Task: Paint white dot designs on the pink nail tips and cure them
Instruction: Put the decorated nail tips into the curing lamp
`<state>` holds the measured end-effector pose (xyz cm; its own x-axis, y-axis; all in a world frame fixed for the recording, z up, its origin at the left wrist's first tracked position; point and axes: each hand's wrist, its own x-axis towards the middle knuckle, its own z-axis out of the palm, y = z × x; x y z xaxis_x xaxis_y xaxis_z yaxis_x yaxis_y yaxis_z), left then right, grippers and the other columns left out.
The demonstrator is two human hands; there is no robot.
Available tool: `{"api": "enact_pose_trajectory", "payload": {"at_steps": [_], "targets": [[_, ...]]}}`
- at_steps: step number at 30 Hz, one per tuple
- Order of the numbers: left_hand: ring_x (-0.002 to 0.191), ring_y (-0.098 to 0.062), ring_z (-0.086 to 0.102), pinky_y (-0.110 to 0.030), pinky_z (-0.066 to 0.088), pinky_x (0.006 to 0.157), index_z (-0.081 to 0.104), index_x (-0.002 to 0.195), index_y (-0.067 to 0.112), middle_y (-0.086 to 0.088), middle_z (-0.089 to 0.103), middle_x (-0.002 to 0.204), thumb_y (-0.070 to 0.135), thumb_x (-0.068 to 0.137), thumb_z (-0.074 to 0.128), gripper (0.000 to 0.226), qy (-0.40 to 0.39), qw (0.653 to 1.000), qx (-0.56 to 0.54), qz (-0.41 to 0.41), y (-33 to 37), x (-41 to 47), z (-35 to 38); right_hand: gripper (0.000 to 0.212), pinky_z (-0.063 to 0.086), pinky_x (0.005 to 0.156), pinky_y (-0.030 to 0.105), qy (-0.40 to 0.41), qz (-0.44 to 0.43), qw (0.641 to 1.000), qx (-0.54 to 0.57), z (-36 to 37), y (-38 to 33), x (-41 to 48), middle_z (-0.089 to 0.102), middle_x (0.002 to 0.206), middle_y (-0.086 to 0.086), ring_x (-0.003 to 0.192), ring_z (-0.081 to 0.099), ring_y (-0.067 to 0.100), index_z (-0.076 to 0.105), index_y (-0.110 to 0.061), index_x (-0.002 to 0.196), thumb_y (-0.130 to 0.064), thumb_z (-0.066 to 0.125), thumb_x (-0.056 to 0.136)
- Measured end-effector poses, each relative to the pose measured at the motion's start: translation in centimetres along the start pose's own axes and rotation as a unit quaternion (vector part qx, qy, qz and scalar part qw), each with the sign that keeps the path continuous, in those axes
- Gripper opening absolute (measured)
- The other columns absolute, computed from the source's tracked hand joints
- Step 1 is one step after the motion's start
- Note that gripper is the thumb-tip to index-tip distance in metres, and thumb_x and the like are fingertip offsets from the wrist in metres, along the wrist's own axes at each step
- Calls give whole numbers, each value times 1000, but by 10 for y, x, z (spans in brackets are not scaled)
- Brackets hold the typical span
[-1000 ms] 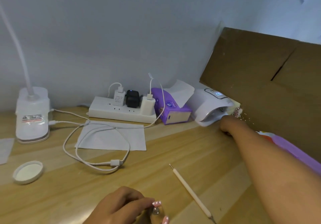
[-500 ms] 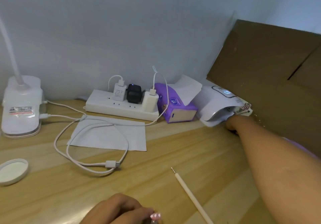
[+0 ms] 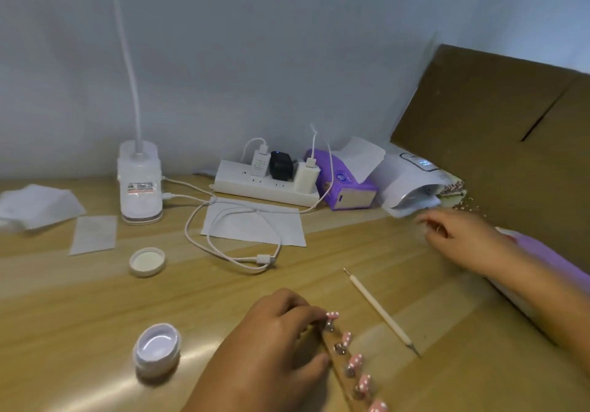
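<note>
- Small open jar (image 3: 156, 346) sits near left on the wooden desk (image 3: 79, 300). Its inside is pale lilac-white; contents unclear.
- Its lid (image 3: 147, 261) lies farther back, inner face up, well apart.
- Left hand (image 3: 281, 331) grips the far end of a wooden holder strip (image 3: 340, 379) at the near edge. Pink nail tips (image 3: 355, 360) with white dots stand along it in a row.
- Right hand (image 3: 459, 239) was at the mouth of the nail lamp (image 3: 412, 184) a second ago. It is now drawn back, blurred, fingers loosely spread, nothing seen in it.
- Dotting tool (image 3: 380, 309) lies between the hands.
- Far side: power strip (image 3: 265, 188), purple tissue pack (image 3: 341, 184), desk lamp base (image 3: 139, 188).
- Cardboard (image 3: 498, 124) leans at right, behind the nail lamp.
</note>
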<state>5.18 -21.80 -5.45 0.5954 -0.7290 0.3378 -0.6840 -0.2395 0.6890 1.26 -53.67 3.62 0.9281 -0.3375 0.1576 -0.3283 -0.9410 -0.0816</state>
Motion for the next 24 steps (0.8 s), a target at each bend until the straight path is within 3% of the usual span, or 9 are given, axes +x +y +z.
{"api": "enact_pose_trajectory", "payload": {"at_steps": [3, 7, 9, 12, 14, 16, 18, 20, 24], "targets": [[109, 5, 43, -18, 39, 94, 53, 124, 48, 24, 44, 114, 46, 84, 62, 41, 0, 1000, -6, -3, -1, -2, 1, 18, 46, 69, 15, -53, -67, 992, 98, -10, -28, -80, 65, 88, -13, 80, 59, 2, 65, -43, 98, -27, 64, 90], [105, 4, 44, -21, 41, 91, 56, 123, 43, 23, 46, 111, 43, 84, 63, 39, 10, 1000, -8, 1, 1, -6, 0, 26, 39, 81, 5, -239, -90, 956, 142, 4, -58, -150, 52, 112, -31, 101, 52, -12, 50, -65, 111, -61, 55, 85], [104, 2, 45, -22, 41, 91, 58, 123, 41, 21, 48, 110, 41, 84, 64, 39, 10, 1000, -12, -2, 3, -7, 0, 26, 34, 85, 5, -235, -59, 955, 169, 28, -84, -165, 56, 103, -24, 100, 46, -18, 61, -57, 97, -33, 52, 97], [103, 3, 44, -18, 40, 92, 55, 123, 42, 22, 47, 111, 41, 83, 65, 42, 5, 1000, -6, -7, 3, -7, 0, 26, 39, 70, 19, -13, -47, 992, 114, 42, -117, -174, 59, 85, -9, 66, 51, 0, 66, -40, 75, -36, 41, 83], [103, 5, 45, -17, 39, 93, 47, 124, 45, 24, 48, 109, 39, 81, 70, 49, 7, 1000, -18, -16, 1, -9, 1, 48, 37, 74, 15, -74, -46, 992, 88, 37, -133, -179, 41, 108, -31, 77, 47, 0, 50, -42, 87, -63, 18, 59], [104, 6, 46, -15, 39, 93, 37, 120, 50, 25, 49, 107, 36, 79, 72, 55, 3, 999, -39, -23, -1, -10, 2, 61, 32, 76, 9, -110, -65, 990, 55, 35, -133, -182, 39, 103, -29, 84, 41, -3, 39, -34, 88, -63, 2, 50], [104, 8, 45, -11, 38, 92, 32, 115, 53, 27, 50, 106, 32, 82, 69, 54, -3, 999, -43, -18, -3, -9, 2, 52, 31, 74, 8, -103, -61, 992, 50, 34, -129, -174, 46, 89, -21, 85, 42, -4, 40, -29, 94, -62, 11, 65], [103, 10, 45, -9, 38, 90, 30, 115, 52, 28, 50, 106, 28, 84, 66, 53, 1, 999, -43, -12, -5, -7, 2, 18, 32, 69, 6, -142, -55, 987, 57, 30, -124, -160, 47, 81, -36, 79, 45, -8, 39, -33, 101, -43, 33, 88], [101, 12, 46, -6, 38, 87, 29, 119, 47, 26, 52, 108, 21, 85, 64, 55, 8, 997, -70, -16, -7, -3, 4, 18, 35, 61, 7, -189, -39, 970, 149, 25, -108, -143, 53, 70, -34, 61, 46, -9, 45, -45, 90, -33, 57, 84]]}}
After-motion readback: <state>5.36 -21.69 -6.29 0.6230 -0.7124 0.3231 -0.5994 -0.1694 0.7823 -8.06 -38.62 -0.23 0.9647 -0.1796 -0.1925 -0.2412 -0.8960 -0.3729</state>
